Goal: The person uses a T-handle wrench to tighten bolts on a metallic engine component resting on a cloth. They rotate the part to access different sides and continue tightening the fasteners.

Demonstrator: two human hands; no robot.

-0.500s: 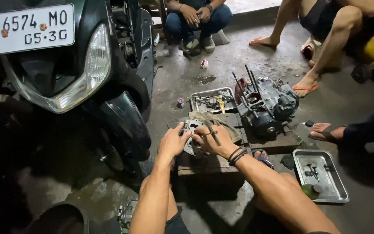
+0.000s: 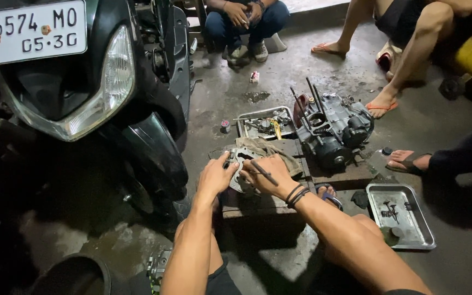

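Both hands (image 2: 247, 176) rest on a metal cover (image 2: 240, 164) lying on a wooden block (image 2: 269, 205). The engine (image 2: 331, 128) stands right of it, a parts tray (image 2: 263, 123) behind, a scooter (image 2: 83, 98) left.

Dim overhead light on my workspace; deep shadow at left, glare off the wet floor (image 2: 279, 82), focus sharp

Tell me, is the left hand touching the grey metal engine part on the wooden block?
Touching. In the head view, the left hand lies on the left edge of the grey metal engine part, fingers over its rim with no gap visible. The right hand holds a thin rod beside it.
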